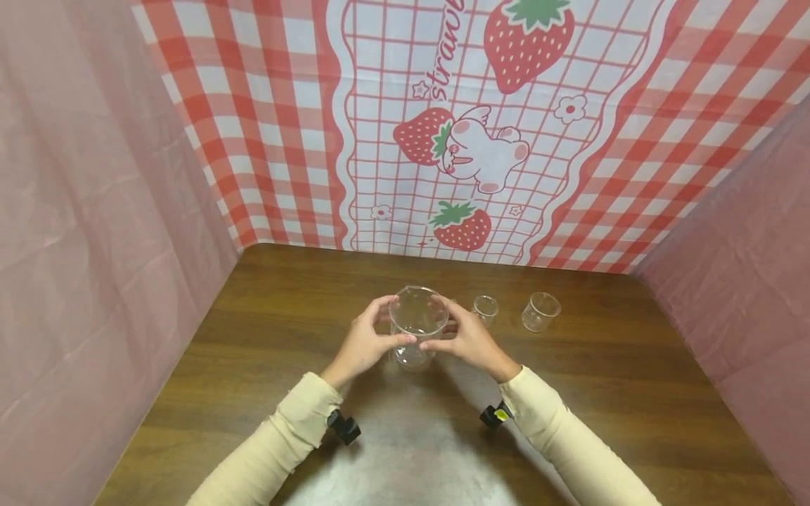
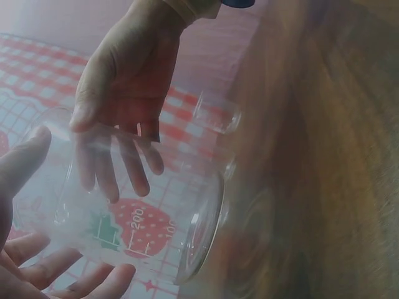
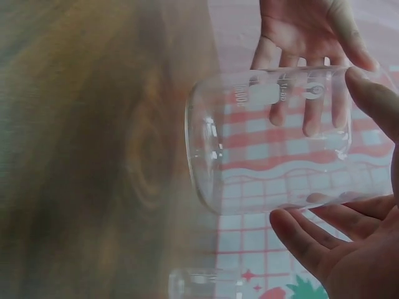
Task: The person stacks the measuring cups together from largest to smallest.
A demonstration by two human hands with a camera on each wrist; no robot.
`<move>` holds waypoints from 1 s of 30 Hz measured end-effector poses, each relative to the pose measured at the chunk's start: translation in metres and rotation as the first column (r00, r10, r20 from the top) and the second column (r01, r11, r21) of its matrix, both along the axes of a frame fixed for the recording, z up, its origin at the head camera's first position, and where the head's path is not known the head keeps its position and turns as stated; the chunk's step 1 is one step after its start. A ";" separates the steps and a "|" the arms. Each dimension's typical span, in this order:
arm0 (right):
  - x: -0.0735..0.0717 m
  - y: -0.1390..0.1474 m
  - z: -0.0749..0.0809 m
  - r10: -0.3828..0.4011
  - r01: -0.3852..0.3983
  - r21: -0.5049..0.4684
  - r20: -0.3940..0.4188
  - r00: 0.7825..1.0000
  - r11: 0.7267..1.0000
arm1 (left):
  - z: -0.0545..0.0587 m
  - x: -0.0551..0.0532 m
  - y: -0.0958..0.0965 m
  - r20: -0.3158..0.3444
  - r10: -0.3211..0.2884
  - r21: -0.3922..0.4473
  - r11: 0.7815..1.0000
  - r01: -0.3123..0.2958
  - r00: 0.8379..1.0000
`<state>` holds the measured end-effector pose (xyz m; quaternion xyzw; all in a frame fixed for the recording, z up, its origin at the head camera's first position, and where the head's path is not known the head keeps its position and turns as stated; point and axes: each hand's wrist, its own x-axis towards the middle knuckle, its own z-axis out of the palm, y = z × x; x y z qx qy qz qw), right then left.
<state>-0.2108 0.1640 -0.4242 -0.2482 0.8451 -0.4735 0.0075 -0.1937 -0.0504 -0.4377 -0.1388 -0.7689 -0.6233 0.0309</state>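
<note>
A large clear glass beaker (image 1: 418, 320) with white graduation marks is held upright between both hands above the wooden table. My left hand (image 1: 367, 343) grips its left side, thumb in front near the rim and fingers round the far side. On the opposite side my right hand (image 1: 471, 339) grips it the same way, the two thumbs almost meeting at the front. Through the glass, the left wrist view shows the right hand's fingers (image 2: 134, 168) spread along the wall. White printing marks the beaker (image 3: 268, 149) in the right wrist view, its base toward the wood.
Right of the hands, a small glass beaker (image 1: 485, 308) stands partly behind the right wrist, and a somewhat larger beaker (image 1: 541, 313) stands farther right. A red checked strawberry cloth (image 1: 285, 140) hangs behind the table (image 1: 601, 393); pink curtains (image 1: 95, 246) flank it.
</note>
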 end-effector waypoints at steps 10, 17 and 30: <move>0.014 0.002 -0.018 -0.069 0.073 0.043 -0.076 0.995 0.996 | -0.009 0.009 0.004 0.045 -0.009 -0.027 1.000 0.010 0.999; 0.018 0.003 -0.022 -0.079 0.081 0.017 -0.080 0.994 0.997 | -0.011 0.013 0.009 0.049 -0.001 -0.032 0.999 0.003 0.999; 0.020 0.008 -0.027 -0.085 0.085 0.001 -0.071 0.994 0.996 | -0.017 0.014 0.012 0.042 0.006 -0.059 0.998 -0.003 0.999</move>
